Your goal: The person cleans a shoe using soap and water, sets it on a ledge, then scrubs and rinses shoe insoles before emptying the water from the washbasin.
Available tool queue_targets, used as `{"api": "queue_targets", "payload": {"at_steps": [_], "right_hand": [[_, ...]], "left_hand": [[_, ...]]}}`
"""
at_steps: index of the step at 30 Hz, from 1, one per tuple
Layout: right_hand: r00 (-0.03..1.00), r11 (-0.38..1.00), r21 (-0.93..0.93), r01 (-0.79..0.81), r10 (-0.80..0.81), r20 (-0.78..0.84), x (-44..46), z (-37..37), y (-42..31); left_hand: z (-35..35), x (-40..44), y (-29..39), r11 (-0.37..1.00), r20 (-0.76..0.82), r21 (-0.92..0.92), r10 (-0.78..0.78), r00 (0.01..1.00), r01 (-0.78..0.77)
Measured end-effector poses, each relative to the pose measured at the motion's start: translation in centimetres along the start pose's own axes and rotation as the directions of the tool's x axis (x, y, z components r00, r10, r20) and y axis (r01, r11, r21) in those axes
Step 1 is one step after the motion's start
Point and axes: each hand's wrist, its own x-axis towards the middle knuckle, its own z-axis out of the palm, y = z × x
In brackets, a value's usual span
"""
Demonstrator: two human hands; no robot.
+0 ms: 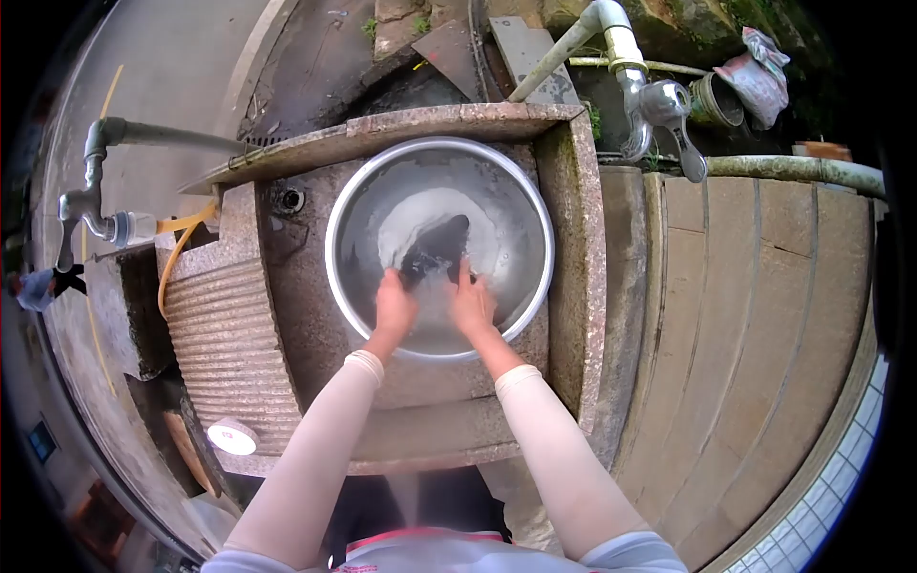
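Observation:
A large round metal basin [336, 229] with water in it stands inside a stone sink [568, 258]. A dark cloth [435, 246] lies in the water, its far end rounded and pointing away from me; its exact kind is unclear. My left hand [394, 310] is closed on the near left edge of the cloth. On the near right edge, my right hand [472, 304] grips it too, with the index finger stretched forward. Both hands are over the near half of the basin and slightly blurred. Pale sleeves cover my forearms.
A ribbed stone washboard [234, 329] lies left of the basin, with a round white lid-like item [233, 436] at its near corner. One tap [86, 205] with a yellow hose stands at left, another tap [659, 110] at upper right. Stone slabs [735, 315] extend rightward.

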Motion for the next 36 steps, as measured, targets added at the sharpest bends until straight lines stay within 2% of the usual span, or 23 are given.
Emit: {"api": "queue_targets", "payload": {"at_steps": [2, 5, 6, 7, 8, 9, 11, 13, 14, 15, 17, 19, 21, 22, 25, 26, 27, 28, 31, 32, 33, 35, 36], "right_hand": [[0.998, 0.998, -0.067, -0.005, 0.001, -0.063, 0.0, 2.0, 0.4], [0.993, 0.991, 0.065, 0.117, -0.115, -0.037, 0.1, 3.3, 0.5], [0.996, 0.904, 0.425, 0.033, -0.066, 0.063, 0.2, 3.1, 0.0], [0.994, 0.887, 0.450, 0.107, -0.110, -0.019, -0.4, 2.7, -0.9], [0.983, 0.866, 0.465, 0.182, -0.150, -0.105, -1.6, 2.8, -1.9], [0.963, 0.844, 0.471, 0.256, -0.180, -0.200, -2.8, 2.8, -2.9], [0.902, 0.846, 0.396, 0.356, -0.200, -0.383, -4.5, 3.9, -4.4], [0.933, 0.779, 0.593, 0.201, 0.034, -0.359, -4.8, 6.5, -4.3], [0.962, 0.733, 0.671, 0.109, 0.092, -0.257, -4.6, 6.8, -3.9], [0.980, 0.675, 0.738, 0.014, 0.137, -0.144, -4.5, 6.8, -3.5], [0.950, 0.746, 0.653, 0.134, 0.091, -0.300, -5.7, 6.1, -4.0], [0.991, 0.802, 0.595, 0.047, 0.039, -0.131, -5.2, 6.0, -2.6], [0.991, 0.818, 0.559, 0.135, -0.111, -0.077, -4.6, 3.8, -0.9], [0.988, 0.842, 0.519, 0.147, -0.154, -0.030, -3.7, 3.8, 0.2], [0.994, 0.951, 0.294, 0.093, -0.072, -0.079, -2.7, 1.6, 1.2], [0.997, 0.977, 0.203, 0.059, -0.049, -0.056, -2.8, 1.0, 0.8], [0.994, 0.970, 0.225, 0.094, -0.078, -0.076, -2.9, 1.4, 0.2], [0.990, 0.961, 0.246, 0.127, -0.105, -0.098, -3.2, 2.9, -0.7], [0.970, 0.910, 0.336, 0.244, -0.227, -0.090, -5.8, 3.4, -2.0], [0.929, 0.866, 0.364, 0.342, -0.253, -0.272, -6.6, 3.1, -1.7], [0.854, 0.816, 0.369, 0.446, -0.265, -0.448, -7.2, 2.7, -1.3], [0.918, 0.743, 0.591, 0.313, -0.077, -0.389, -8.6, 1.4, 0.7], [0.940, 0.682, 0.691, 0.240, 0.014, -0.340, -9.2, 0.5, 2.1]], "left_hand": [[1.0, 0.4, -0.3, 0.996, 0.101, 0.067, -0.072, 0.992, 0.066], [2.2, 0.6, -1.2, 0.996, -0.017, -0.051, -0.078, 0.997, 0.077], [3.2, 1.6, -2.7, 0.993, 0.035, 0.011, -0.114, 0.993, 0.114], [3.5, 1.9, -3.8, 0.935, 0.107, -0.284, -0.188, 0.976, 0.211], [3.5, 1.5, -4.4, 0.781, 0.199, -0.546, -0.230, 0.953, 0.303], [3.6, 1.1, -4.8, 0.550, 0.306, -0.742, -0.229, 0.924, 0.383], [0.8, -1.2, -1.7, 0.091, 0.468, -0.871, -0.151, 0.871, 0.484], [0.0, -2.4, -1.5, -0.044, 0.580, -0.812, -0.164, 0.798, 0.581], [-0.7, -2.7, -1.0, -0.071, 0.580, -0.814, -0.137, 0.803, 0.576], [-1.6, -3.5, -0.1, -0.056, 0.603, -0.797, -0.054, 0.796, 0.601], [-0.6, -3.7, 0.0, 0.170, 0.507, -0.843, -0.070, 0.859, 0.511], [-0.5, -3.1, 0.3, 0.224, 0.526, -0.808, -0.144, 0.838, 0.545], [-0.2, -1.7, -0.2, 0.232, 0.546, -0.801, -0.092, 0.832, 0.551], [-0.7, -1.2, -0.4, 0.203, 0.625, -0.765, 0.009, 0.780, 0.611], [-0.7, -1.0, 0.4, 0.328, 0.601, -0.743, -0.057, 0.797, 0.584], [0.5, -0.8, -0.2, 0.465, 0.563, -0.713, -0.068, 0.824, 0.525], [1.5, -0.7, -0.4, 0.592, 0.523, -0.664, -0.070, 0.850, 0.457], [1.9, -0.6, 0.2, 0.543, 0.518, -0.705, -0.046, 0.854, 0.456], [1.6, 0.7, -0.7, 0.647, 0.452, -0.637, -0.128, 0.883, 0.420], [1.6, 1.6, -1.8, 0.749, 0.426, -0.481, -0.255, 0.868, 0.456], [1.9, 2.1, -3.0, 0.832, 0.291, -0.398, -0.284, 0.914, 0.386], [1.9, 1.8, -4.1, 0.858, 0.103, -0.406, -0.299, 0.949, 0.315], [1.7, 1.5, -4.0, 0.781, 0.146, -0.541, -0.279, 0.949, 0.313]]}}
